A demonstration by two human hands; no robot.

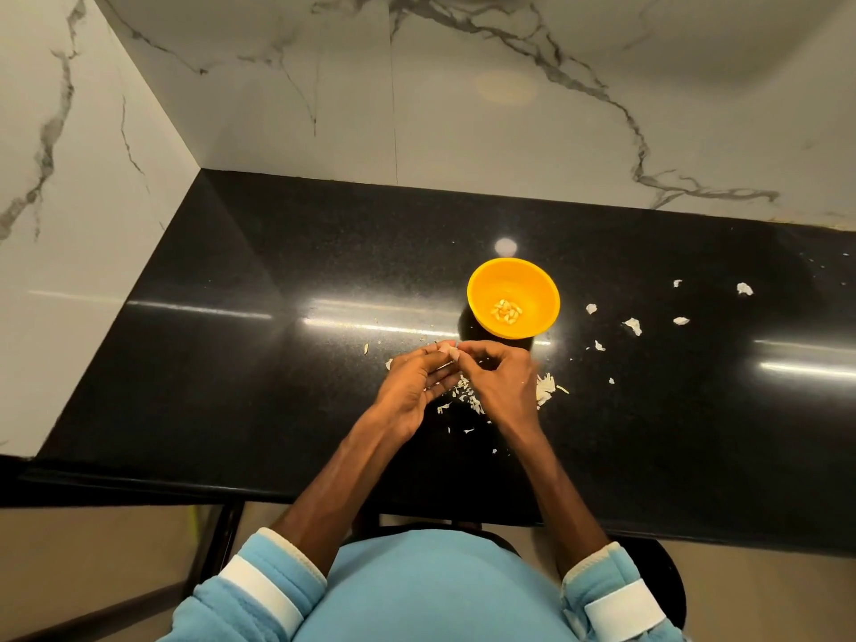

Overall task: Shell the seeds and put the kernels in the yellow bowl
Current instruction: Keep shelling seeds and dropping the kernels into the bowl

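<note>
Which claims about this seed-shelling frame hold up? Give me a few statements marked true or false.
1. The yellow bowl holds a small heap of kernels. True.
2. The bowl lies tipped on its side. False: it stands upright on the countertop.
3. The left hand and right hand pinch one seed between their fingertips, just on the near side of the bowl. True.
4. Shell scraps lie only left of the bowl. False: they also lie under the hands and off to the bowl's right.
5. The countertop is white marble. False: it is black; the walls are white marble.
</note>
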